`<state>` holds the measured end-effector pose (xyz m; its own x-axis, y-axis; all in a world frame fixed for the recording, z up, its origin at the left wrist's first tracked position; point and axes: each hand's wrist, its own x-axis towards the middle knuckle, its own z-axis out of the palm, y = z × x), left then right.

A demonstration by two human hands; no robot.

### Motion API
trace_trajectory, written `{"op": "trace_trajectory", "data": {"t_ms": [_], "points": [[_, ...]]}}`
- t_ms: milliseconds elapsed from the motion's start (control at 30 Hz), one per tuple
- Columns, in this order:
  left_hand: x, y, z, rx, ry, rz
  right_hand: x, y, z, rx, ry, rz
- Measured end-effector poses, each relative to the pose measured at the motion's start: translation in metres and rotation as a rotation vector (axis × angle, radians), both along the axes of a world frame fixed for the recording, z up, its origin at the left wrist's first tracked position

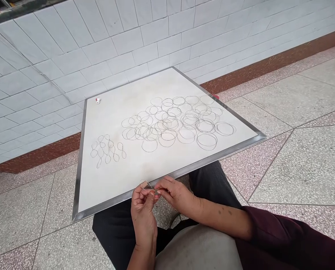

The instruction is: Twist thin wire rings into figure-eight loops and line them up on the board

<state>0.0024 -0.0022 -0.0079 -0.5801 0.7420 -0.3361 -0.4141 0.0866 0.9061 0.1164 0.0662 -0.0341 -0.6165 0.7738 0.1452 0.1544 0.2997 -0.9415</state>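
Note:
Both hands meet over the table's near edge, fingertips pinched together on one thin wire loop. My left hand is closed on it, and part of the loop stands up past the fingers. From the other side, my right hand pinches the same wire, where it looks twisted or crossed; fingers hide much of that spot. Several wire rings lie spread and overlapping across the middle and right of the white table. At the left lie several wires bent into figure-eights.
A small white and red item rests near the table's far left corner. A metal trim borders the tabletop. Behind it stands a white tiled wall. My legs are under the near edge, above a speckled floor.

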Motion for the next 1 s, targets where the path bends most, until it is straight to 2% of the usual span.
{"op": "trace_trajectory", "data": {"t_ms": [200,400,567,767,1000], "points": [[-0.002,0.006,-0.006,0.029,-0.045,0.044,-0.002,0.005,-0.002,-0.117,0.004,0.011],[-0.002,0.008,-0.013,-0.006,-0.031,0.028,-0.005,0.004,-0.006,-0.060,0.001,-0.014],[-0.002,0.007,-0.012,-0.025,-0.019,0.013,-0.006,0.002,-0.012,-0.023,-0.009,-0.045],[-0.006,0.004,-0.009,-0.033,0.012,-0.019,-0.002,0.002,-0.010,0.001,0.027,0.027],[-0.006,-0.003,-0.008,-0.028,0.001,-0.077,0.002,0.001,-0.011,-0.041,0.110,0.072]]}}
